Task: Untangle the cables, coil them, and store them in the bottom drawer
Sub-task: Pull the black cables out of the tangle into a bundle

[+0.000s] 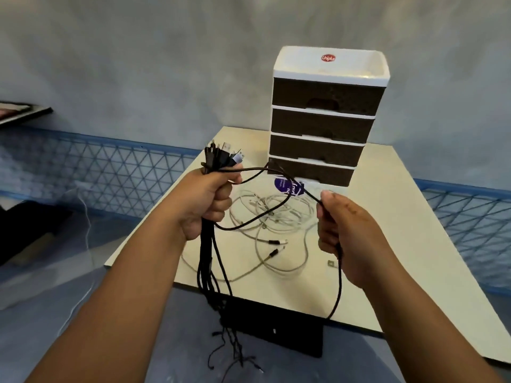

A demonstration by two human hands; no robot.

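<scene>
My left hand [206, 200] grips a bundle of black cables [211, 261] just below their plugs [224, 156], which stick up above the fist. The rest of the bundle hangs down past the table edge. My right hand [343, 233] holds one black cable [260, 217] that loops from the left fist across to it and then hangs down. A tangle of white cables [272, 217] lies on the table [387, 244] beneath my hands. Behind them stands a white drawer unit [326, 117] with brown drawers, and its bottom drawer [312, 171] is closed.
A purple round label [284, 185] lies in front of the drawer unit. A small metal plug [331, 263] sits on the table near my right hand. A black flat object [279, 324] lies below the table's front edge. Blue mesh fencing [116, 172] runs behind.
</scene>
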